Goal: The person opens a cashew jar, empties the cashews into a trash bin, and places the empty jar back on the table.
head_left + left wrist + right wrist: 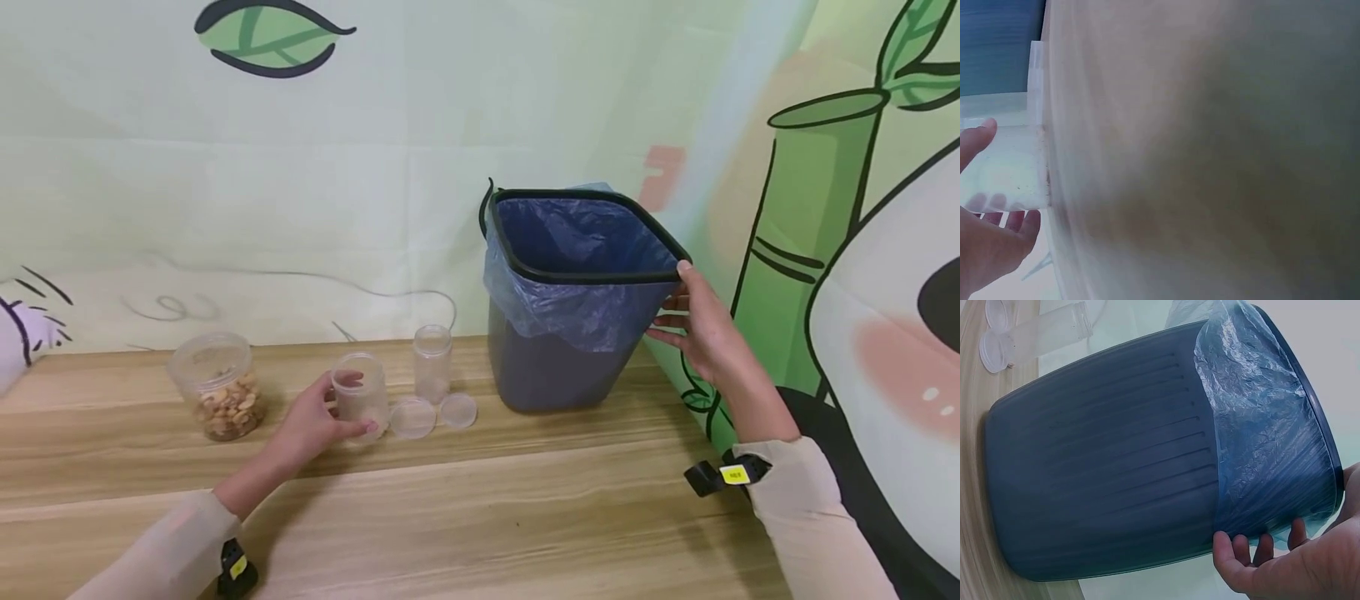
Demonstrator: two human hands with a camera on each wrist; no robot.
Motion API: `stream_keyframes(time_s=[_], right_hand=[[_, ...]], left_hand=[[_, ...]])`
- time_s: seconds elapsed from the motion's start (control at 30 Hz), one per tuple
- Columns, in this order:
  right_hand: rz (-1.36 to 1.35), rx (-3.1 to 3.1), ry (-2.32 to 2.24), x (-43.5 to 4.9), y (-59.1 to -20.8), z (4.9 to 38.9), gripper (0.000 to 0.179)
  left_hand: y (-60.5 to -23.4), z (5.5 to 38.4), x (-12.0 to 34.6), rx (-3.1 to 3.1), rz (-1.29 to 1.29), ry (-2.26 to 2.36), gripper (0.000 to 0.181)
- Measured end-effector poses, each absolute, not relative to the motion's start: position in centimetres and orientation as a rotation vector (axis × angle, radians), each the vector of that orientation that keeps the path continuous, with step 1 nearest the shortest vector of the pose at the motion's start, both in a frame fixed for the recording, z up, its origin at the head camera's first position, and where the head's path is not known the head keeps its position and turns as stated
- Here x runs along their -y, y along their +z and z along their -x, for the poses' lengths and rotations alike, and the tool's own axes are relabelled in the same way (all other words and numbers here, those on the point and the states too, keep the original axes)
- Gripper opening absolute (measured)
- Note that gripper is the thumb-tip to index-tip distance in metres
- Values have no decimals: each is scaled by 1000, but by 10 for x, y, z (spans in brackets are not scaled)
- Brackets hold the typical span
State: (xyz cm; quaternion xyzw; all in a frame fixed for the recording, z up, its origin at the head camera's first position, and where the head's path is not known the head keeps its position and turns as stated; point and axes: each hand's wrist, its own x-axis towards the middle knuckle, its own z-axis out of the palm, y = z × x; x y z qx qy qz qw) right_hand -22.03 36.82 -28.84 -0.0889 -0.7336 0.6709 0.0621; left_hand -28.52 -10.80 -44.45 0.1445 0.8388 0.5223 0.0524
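My left hand (309,427) grips an empty-looking clear plastic jar (363,390), thumb on its near side and fingers around the other. In the left wrist view the same jar stands on the wood surface, a few specks inside it. At the right, my right hand (708,327) holds the corner of a dark trash bin (551,372), its thumb at the black rim and fingers spread along the side. A blue plastic bag (1260,419) lines the bin and folds down over its outside.
Farther left stands a clear jar of nuts (228,404). A slimmer clear jar (432,367) stands between the held jar and the bin, with two round clear lids (413,417) lying in front. A printed cloth backdrop (337,192) hangs behind the wooden table (480,517).
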Motion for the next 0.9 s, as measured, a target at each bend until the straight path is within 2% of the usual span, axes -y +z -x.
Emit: stream_keyframes(time_s=[0.37,0.53,0.73,0.9], right_hand=[[269,2209,2050,-370,-289,220,51],[273,2210,2053,-368,-286,222,51],[275,2235,2056,-371,-289,219,53],[232,2278,2032,-377,-291,214,54]], left_hand=[[-442,291,99,-2548,-469,1572,78],[-440,289,99,-2565,-508,1582,82],[-435,284,100,-2538,-509,1576,95],[-430,276,107,-2591,-619,1581,94]])
